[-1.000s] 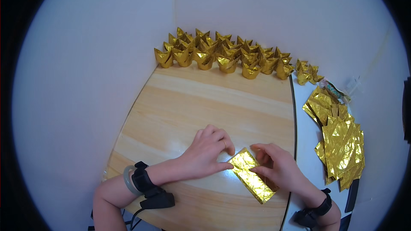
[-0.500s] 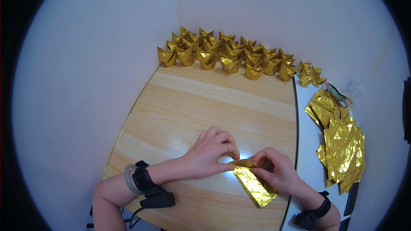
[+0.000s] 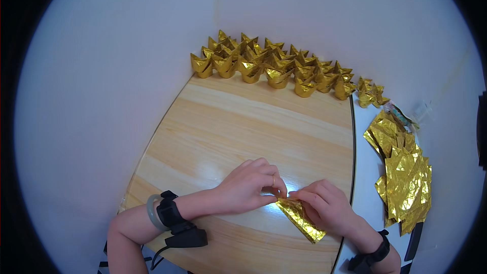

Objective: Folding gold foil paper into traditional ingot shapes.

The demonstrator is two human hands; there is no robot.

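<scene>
A folded strip of gold foil paper slants over the wooden tabletop, its far end between my two hands. My left hand pinches the far left corner with thumb and forefinger. At the same end my right hand is closed on the strip's right side, fingertips close to the left ones. Part of the paper is hidden under the right hand. Along the back of the table stand several folded gold paper ingots, packed in rows.
A pile of flat gold foil sheets lies on the white surface to the right. Behind it are a small plastic packet and a few more ingots. Pale walls border the wooden tabletop at the back and left.
My right hand has moved its fingertips further along the paper's far end toward the left hand. The strip looks narrower and more covered. The view has shifted slightly.
</scene>
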